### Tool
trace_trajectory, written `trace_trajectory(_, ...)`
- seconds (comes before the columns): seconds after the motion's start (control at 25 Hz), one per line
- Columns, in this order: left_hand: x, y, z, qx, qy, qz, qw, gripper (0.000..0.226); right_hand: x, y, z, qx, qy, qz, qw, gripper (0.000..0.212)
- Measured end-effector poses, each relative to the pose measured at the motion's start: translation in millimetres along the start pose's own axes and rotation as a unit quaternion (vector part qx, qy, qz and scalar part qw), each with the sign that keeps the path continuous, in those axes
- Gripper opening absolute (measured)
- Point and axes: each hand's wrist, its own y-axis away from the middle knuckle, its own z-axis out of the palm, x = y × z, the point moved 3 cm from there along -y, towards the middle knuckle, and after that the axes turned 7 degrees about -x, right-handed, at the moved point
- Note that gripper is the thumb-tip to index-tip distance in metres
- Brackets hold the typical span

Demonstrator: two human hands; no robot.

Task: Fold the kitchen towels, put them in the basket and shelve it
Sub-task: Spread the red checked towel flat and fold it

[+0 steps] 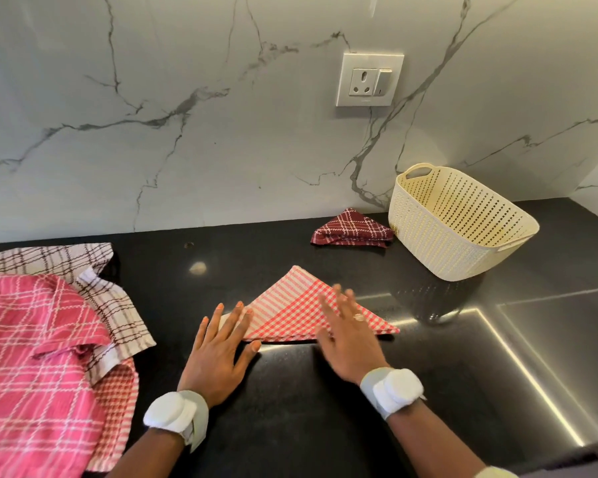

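Both forearms enter from bottom edge, each wearing a white padded wristband (175, 414). Left hand (218, 350) lies flat, fingers straight and spread, fingertips pressing the left corner of a red-and-white checked towel (290, 312) folded into a triangle on the black countertop (290, 408). Right hand (349, 332) flat too, fingers straight and close together, resting on the right half of same towel; blurred, ring on one finger. Neither hand grips anything.

Maroon checked towel (353, 229), folded triangle, sits further back near the wall, just beside the cream perforated basket (456, 225); cannot tell if they touch. Basket stands upright at back right, no towels visible inside.

Left side: pile of unfolded towels, pink plaid towel (32, 357) on top, brown-lined white towel (94, 288) partly under it, and another red checked towel (118, 401) poking out below.

Marble wall (187, 98) behind, with socket plate (370, 79).
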Motion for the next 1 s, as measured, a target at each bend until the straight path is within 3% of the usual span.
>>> trace_trajectory(0.08, -1.4, 0.2, -1.2, -0.002, 0.008, -0.009, 1.000, 0.072, -24.5, 3.8, 20.2, -0.052, 0.028, -0.072, 0.996, 0.072)
trace_trajectory(0.16, -2.3, 2.3, -2.9, 0.001, 0.006, -0.015, 1.000, 0.074, -19.8, 6.6, 28.5, -0.060, 0.048, -0.060, 0.995, 0.077)
trace_trajectory(0.32, -1.2, 6.0, -6.0, 0.007, 0.014, -0.007, 1.000, 0.074, 24.2, 6.2, 14.9, -0.025, 0.034, 0.036, 0.998, 0.078)
trace_trajectory(0.52, -3.5, 8.5, -8.3, 0.032, 0.064, -0.003, 0.997, 0.076, 69.5, -1.2, -21.5, 0.035, -0.029, 0.181, 0.983, 0.061)
trace_trajectory(0.64, -5.4, 11.4, -9.1, 0.048, 0.092, -0.018, 0.994, 0.074, 81.4, -12.4, -32.6, -0.054, -0.154, 0.232, 0.959, 0.063)
trace_trajectory(0.72, -4.3, 13.1, -10.9, 0.056, 0.099, -0.010, 0.993, 0.071, 80.2, -24.5, -40.5, -0.104, -0.147, 0.237, 0.955, 0.053)
trace_trajectory(0.8, -0.9, 17.3, -12.1, 0.058, 0.094, 0.019, 0.994, 0.068, 69.3, -38.7, -53.8, -0.053, -0.076, 0.228, 0.969, 0.033)
trace_trajectory(0.88, 5.2, 21.2, -12.3, 0.054, 0.064, 0.060, 0.995, 0.065, 49.3, -52.1, -74.2, 0.060, -0.018, 0.193, 0.979, 0.016)
trace_trajectory(1.0, 13.4, 25.0, -15.1, 0.049, 0.018, 0.106, 0.993, 0.062, 9.1, -59.2, -95.7, 0.193, -0.008, 0.085, 0.977, 0.010)
